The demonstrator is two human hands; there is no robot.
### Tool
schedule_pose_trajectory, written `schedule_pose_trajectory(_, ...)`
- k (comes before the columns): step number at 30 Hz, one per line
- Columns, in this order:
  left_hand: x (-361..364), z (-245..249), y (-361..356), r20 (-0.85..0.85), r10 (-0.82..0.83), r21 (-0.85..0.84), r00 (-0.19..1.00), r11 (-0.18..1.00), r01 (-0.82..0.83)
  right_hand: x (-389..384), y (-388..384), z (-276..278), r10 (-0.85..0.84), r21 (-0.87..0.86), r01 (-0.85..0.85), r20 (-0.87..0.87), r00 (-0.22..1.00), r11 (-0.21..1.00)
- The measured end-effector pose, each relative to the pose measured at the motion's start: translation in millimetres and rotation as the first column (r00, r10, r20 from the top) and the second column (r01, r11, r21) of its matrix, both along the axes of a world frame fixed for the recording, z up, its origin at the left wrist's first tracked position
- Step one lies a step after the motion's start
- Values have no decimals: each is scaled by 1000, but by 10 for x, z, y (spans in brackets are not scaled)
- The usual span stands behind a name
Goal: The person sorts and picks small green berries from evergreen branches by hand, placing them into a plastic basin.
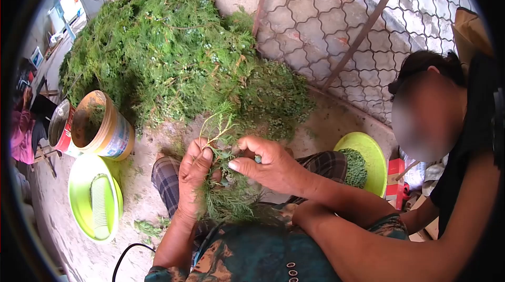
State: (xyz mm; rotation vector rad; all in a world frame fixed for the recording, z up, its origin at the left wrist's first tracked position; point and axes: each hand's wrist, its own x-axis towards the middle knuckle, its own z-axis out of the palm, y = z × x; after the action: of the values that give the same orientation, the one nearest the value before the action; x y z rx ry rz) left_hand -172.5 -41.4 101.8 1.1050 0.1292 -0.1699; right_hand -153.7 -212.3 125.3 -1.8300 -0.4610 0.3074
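Note:
My left hand [195,169] is closed on the stem of an evergreen sprig [220,124], pinched between thumb and fingers, with its leafy tip pointing up. Just right of the sprig is my right hand [265,163], its thumb and index finger curved and apart, with nothing visible between them. More cut evergreen foliage [231,200] lies in my lap below both hands. Beside my right knee, a yellow-green basin [376,163] contains many small green berries [355,169]; my right forearm passes in front of it.
A large heap of evergreen branches [163,45] lies ahead. At left stand two buckets, one yellowish [118,132] and one red-and-white [60,129], and a lime basin [79,198]. A wire-mesh panel [336,24] leans behind. One person [463,177] sits close right, another [23,129] far left.

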Motion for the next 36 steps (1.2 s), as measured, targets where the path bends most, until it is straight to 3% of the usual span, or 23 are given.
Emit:
schedule_pose_trajectory(3,19,-8,-14,53,-23,27,998,999,22,3,95,-89,-91,155,87,18,996,984)
schedule_pose_trajectory(7,41,-19,-78,123,-32,125,992,992,16,79,32,-74,-13,146,34,-140,990,989)
schedule_pose_trajectory(9,37,-67,-72,108,-53,85,993,995,43,68,32,-121,-79,29,74,224,971,997)
schedule_pose_trajectory(10,32,-87,-60,94,-73,44,993,997,69,84,8,-109,-81,30,76,223,971,997)
schedule_pose_trajectory(12,9,-116,16,50,-56,34,997,998,55,162,-121,-24,-246,145,226,139,959,963)
schedule_pose_trajectory(13,4,-123,54,9,-37,25,999,999,36,213,-297,113,-179,421,382,-446,877,823)
schedule_pose_trajectory(14,0,-86,84,-38,-28,-81,999,996,24,316,-445,107,-103,590,427,-501,859,685)
schedule_pose_trajectory(15,-7,-94,85,-43,-26,-78,999,997,23,412,-615,73,56,683,405,-546,836,607)
schedule_pose_trajectory(17,-8,-122,59,-107,-11,-326,994,945,-24,452,-740,38,319,813,303,-496,808,498)
schedule_pose_trajectory(19,9,-183,93,-121,-59,-398,991,917,6,376,-681,28,266,763,320,-533,804,562)
schedule_pose_trajectory(21,14,-237,101,-141,-153,-604,978,796,38,314,-594,-21,254,710,334,-585,770,621)
schedule_pose_trajectory(22,31,-271,94,-52,-189,-623,981,774,116,294,-561,-83,264,687,337,-613,745,644)
schedule_pose_trajectory(26,22,-325,78,-41,-181,-599,983,792,121,231,-423,-102,156,494,222,-613,774,841)
schedule_pose_trajectory(31,23,-239,140,-48,-211,-625,976,769,135,187,-168,-117,125,398,142,-573,810,906)
schedule_pose_trajectory(33,5,-250,153,-58,-200,-635,978,764,119,124,-26,-243,109,401,87,-441,891,912)
schedule_pose_trajectory(34,9,-278,158,-43,-198,-588,979,797,135,110,-88,-172,254,412,-5,-552,794,911)
schedule_pose_trajectory(35,13,-276,156,-27,-198,-539,980,828,153,111,-51,-218,257,413,-8,-553,792,911)
schedule_pose_trajectory(36,-20,-208,121,-28,-156,-473,987,872,124,116,11,-296,232,351,-77,-427,874,933)
